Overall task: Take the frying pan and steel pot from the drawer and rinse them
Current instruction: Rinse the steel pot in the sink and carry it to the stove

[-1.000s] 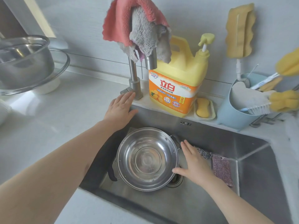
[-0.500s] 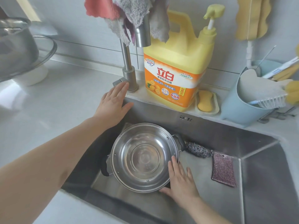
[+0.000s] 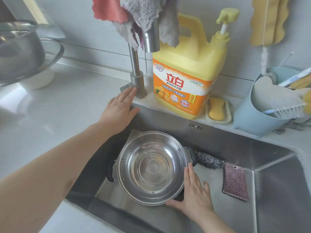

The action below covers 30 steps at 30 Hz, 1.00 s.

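The steel pot [image 3: 152, 167], round and shiny with two black side handles, sits upright in the sink [image 3: 235, 148] under the faucet spout [image 3: 151, 41]. My right hand [image 3: 193, 194] cups the pot's lower right rim, thumb at the front edge and fingers flat along the side. A dark object shows just beneath the pot there; I cannot tell what it is. My left hand [image 3: 119, 110] lies flat on the sink's back left corner, its fingertips touching the faucet lever [image 3: 126, 86]. No frying pan is clearly visible.
A large yellow detergent jug [image 3: 185, 81] and a soap dish [image 3: 217, 111] stand behind the sink. A blue caddy [image 3: 252, 115] holds brushes at right. A steel scourer [image 3: 208, 160] and purple cloth [image 3: 235, 182] lie in the sink. Another steel bowl [image 3: 18, 47] stands at far left.
My right hand slid from the pot's right side down to its lower right rim. My left hand stayed by the faucet base, fingertips now on the lever.
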### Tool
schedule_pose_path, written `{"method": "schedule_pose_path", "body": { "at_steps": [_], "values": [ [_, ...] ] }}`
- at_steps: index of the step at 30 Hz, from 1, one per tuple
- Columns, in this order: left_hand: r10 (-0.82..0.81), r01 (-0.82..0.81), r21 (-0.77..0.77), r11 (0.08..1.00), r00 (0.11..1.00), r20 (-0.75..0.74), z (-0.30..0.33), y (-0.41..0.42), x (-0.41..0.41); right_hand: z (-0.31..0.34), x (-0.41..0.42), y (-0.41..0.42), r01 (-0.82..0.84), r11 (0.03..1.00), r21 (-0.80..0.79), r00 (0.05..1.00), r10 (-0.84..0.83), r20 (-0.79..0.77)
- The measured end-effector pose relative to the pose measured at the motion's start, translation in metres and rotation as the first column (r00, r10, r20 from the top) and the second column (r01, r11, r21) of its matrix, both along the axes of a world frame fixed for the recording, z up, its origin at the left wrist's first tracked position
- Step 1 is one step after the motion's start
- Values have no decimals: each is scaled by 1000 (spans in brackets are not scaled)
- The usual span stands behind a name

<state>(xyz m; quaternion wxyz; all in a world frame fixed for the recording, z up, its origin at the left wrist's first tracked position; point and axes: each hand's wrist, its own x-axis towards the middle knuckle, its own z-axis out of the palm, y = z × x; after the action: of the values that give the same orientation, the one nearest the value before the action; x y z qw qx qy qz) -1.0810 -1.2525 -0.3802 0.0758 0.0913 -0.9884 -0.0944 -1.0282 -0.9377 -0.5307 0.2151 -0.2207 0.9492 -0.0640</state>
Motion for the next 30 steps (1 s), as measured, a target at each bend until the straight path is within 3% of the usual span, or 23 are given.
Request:
{"method": "schedule_pose_path", "body": {
  "at_steps": [3,8,12,23,30],
  "values": [
    [-52,52,-77,996,999,9,4,-6,4,-5,3,-2,14,1000,13,994,-13,-104],
    [-99,105,-146,984,994,45,9,-17,6,-21,8,3,20,1000,-7,1000,-20,-14],
    [-133,142,-170,975,989,60,12,-23,4,-21,10,2,43,999,-12,999,-44,-30],
    [-158,182,-169,969,977,147,11,-43,15,-25,12,1,63,997,-38,994,-66,-84],
    [-164,165,-67,984,986,14,-9,-15,43,-28,13,2,49,999,1,993,-49,-106]
  ]
}}
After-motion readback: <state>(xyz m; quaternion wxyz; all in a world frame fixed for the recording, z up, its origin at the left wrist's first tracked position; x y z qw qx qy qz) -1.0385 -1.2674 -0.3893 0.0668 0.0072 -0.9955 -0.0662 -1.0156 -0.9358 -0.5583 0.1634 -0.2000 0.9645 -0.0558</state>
